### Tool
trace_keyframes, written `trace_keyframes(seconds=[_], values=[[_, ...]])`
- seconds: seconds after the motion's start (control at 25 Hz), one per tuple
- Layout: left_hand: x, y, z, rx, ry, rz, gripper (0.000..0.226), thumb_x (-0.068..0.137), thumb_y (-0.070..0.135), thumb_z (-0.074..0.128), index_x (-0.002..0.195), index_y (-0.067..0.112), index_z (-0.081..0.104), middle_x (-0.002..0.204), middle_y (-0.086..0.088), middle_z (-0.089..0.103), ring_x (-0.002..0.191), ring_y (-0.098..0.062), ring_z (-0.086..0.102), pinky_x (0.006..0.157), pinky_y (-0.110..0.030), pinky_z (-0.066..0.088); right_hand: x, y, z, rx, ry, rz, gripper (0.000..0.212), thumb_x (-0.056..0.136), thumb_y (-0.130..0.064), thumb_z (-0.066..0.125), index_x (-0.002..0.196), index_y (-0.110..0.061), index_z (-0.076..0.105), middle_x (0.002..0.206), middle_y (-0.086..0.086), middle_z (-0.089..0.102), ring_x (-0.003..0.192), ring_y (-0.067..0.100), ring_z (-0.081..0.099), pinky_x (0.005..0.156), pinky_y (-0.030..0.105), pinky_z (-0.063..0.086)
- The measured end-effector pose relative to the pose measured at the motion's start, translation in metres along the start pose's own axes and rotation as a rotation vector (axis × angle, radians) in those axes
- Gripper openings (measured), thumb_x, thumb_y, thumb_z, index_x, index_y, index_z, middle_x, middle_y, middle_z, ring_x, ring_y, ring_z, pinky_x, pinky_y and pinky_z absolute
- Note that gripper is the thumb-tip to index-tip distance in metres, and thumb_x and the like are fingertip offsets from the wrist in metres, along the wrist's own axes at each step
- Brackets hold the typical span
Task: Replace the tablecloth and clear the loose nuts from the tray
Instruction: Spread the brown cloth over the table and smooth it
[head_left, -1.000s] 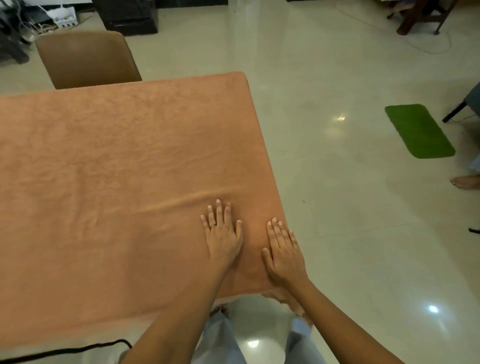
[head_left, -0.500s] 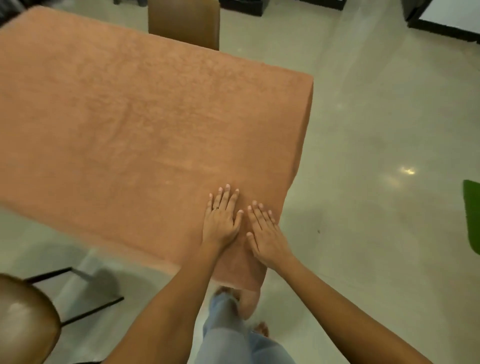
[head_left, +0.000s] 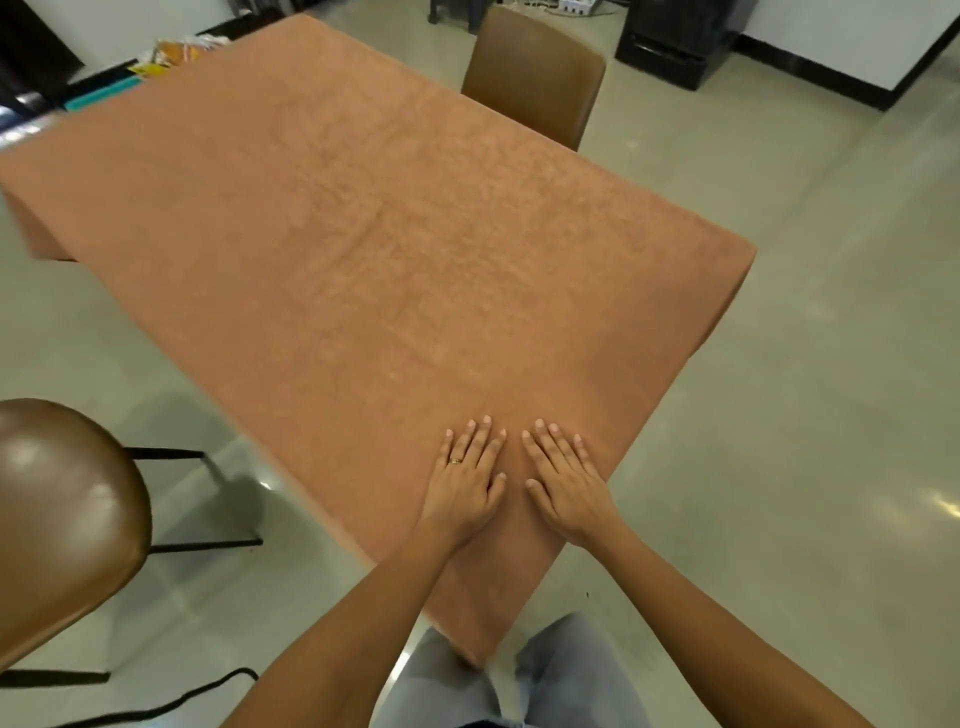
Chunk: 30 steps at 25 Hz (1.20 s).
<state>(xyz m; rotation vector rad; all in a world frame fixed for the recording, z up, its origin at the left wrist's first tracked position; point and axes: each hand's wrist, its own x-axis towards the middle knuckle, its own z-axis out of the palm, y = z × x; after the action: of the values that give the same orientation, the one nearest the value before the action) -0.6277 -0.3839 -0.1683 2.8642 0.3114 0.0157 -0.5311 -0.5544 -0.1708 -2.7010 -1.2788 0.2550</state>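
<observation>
An orange-brown tablecloth (head_left: 363, 249) covers the whole table and hangs over its edges. My left hand (head_left: 467, 480), with a ring on one finger, lies flat on the cloth near the table's near corner, fingers spread. My right hand (head_left: 563, 480) lies flat beside it, a few centimetres to the right, fingers also apart. Neither hand holds anything. No tray or nuts are in view.
A brown chair (head_left: 535, 73) stands at the table's far side. Another brown chair (head_left: 57, 519) with black legs is at the near left. A black cable (head_left: 156, 701) lies on the floor. Packets (head_left: 171, 52) lie past the far corner, a black box (head_left: 675, 36) at the back.
The view has swung left, so the table now runs diagonally and more of it shows. Both hands stay flat on the cloth near the corner, side by side.
</observation>
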Motion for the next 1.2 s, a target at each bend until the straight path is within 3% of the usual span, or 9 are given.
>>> trace_keyframes(seconds=[0.16, 0.28, 0.36, 0.52, 0.76, 0.88, 1.04, 1.12, 1.2], values=[[0.010, 0.013, -0.002, 0.013, 0.035, -0.081, 0.050, 0.081, 0.034, 0.043, 0.122, 0.010, 0.059, 0.139, -0.012, 0.051, 0.129, -0.030, 0.047, 0.112, -0.044, 0.017, 0.020, 0.061, -0.019, -0.030, -0.035, 0.001, 0.062, 0.095, -0.052, 0.014, 0.152, -0.030, 0.009, 0.159, -0.003, 0.002, 0.147, 0.015, 0.000, 0.116, 0.039, -0.008], [0.037, 0.046, -0.003, -0.037, 0.113, -0.245, 0.037, 0.076, 0.028, 0.044, 0.104, 0.007, 0.056, 0.120, -0.016, 0.059, 0.115, -0.031, 0.054, 0.112, -0.041, 0.020, 0.040, 0.090, -0.029, -0.012, -0.057, -0.055, 0.063, 0.095, -0.050, 0.017, 0.152, -0.023, 0.010, 0.158, 0.000, 0.003, 0.147, 0.018, 0.004, 0.117, 0.037, -0.007], [0.060, 0.076, -0.001, -0.067, 0.142, -0.305, 0.041, 0.079, 0.029, 0.044, 0.108, 0.004, 0.057, 0.119, -0.017, 0.061, 0.114, -0.031, 0.057, 0.111, -0.040, 0.021, 0.053, 0.100, -0.033, -0.008, -0.041, -0.135, 0.063, 0.095, -0.045, 0.023, 0.151, -0.016, 0.016, 0.158, 0.005, 0.013, 0.146, 0.020, 0.012, 0.117, 0.039, 0.003], [0.110, 0.135, 0.016, -0.121, 0.136, -0.432, 0.051, 0.087, 0.030, 0.038, 0.133, 0.013, 0.049, 0.141, -0.007, 0.049, 0.134, -0.024, 0.043, 0.110, -0.044, 0.017, 0.079, 0.136, -0.047, -0.019, -0.078, -0.329, 0.060, 0.094, -0.038, 0.031, 0.148, -0.011, 0.026, 0.156, 0.008, 0.024, 0.145, 0.018, 0.016, 0.114, 0.041, 0.013], [0.110, 0.140, 0.038, -0.026, 0.111, -0.527, 0.056, 0.094, 0.041, 0.030, 0.149, 0.027, 0.028, 0.155, 0.004, 0.024, 0.144, -0.016, 0.019, 0.116, -0.044, 0.007, 0.101, 0.199, -0.058, -0.015, -0.116, -0.363, 0.062, 0.094, -0.048, 0.031, 0.149, -0.019, 0.026, 0.156, 0.002, 0.023, 0.144, 0.018, 0.021, 0.114, 0.042, 0.007], [0.107, 0.143, 0.036, -0.006, 0.140, -0.549, 0.056, 0.093, 0.043, 0.032, 0.147, 0.029, 0.031, 0.154, 0.004, 0.029, 0.142, -0.016, 0.026, 0.116, -0.042, 0.010, 0.114, 0.233, -0.068, -0.025, -0.122, -0.371, 0.063, 0.094, -0.050, 0.031, 0.150, -0.023, 0.022, 0.157, -0.001, 0.018, 0.144, 0.016, 0.016, 0.115, 0.042, 0.004], [0.133, 0.155, 0.030, 0.003, 0.182, -0.614, 0.052, 0.089, 0.046, 0.038, 0.132, 0.021, 0.052, 0.139, -0.002, 0.051, 0.127, -0.023, 0.047, 0.116, -0.041, 0.013, 0.138, 0.273, -0.076, 0.011, -0.088, -0.339, 0.067, 0.093, -0.053, 0.024, 0.152, -0.022, 0.012, 0.158, -0.003, 0.005, 0.146, 0.014, -0.001, 0.116, 0.037, -0.009], [0.169, 0.158, 0.025, -0.006, 0.216, -0.599, 0.052, 0.091, 0.049, 0.036, 0.134, 0.022, 0.050, 0.139, -0.001, 0.050, 0.127, -0.021, 0.046, 0.117, -0.038, 0.010, 0.166, 0.283, -0.086, 0.017, -0.075, -0.327, 0.070, 0.093, -0.054, 0.021, 0.152, -0.020, 0.009, 0.158, -0.002, 0.001, 0.147, 0.016, -0.003, 0.116, 0.036, -0.011], [0.217, 0.160, 0.022, -0.029, 0.218, -0.538, 0.055, 0.093, 0.051, 0.033, 0.143, 0.028, 0.038, 0.151, 0.000, 0.036, 0.139, -0.020, 0.032, 0.117, -0.041, 0.011, 0.198, 0.298, -0.095, -0.009, -0.062, -0.300, 0.071, 0.091, -0.056, 0.017, 0.152, -0.020, 0.007, 0.158, 0.000, 0.000, 0.147, 0.019, -0.003, 0.117, 0.038, -0.010]])
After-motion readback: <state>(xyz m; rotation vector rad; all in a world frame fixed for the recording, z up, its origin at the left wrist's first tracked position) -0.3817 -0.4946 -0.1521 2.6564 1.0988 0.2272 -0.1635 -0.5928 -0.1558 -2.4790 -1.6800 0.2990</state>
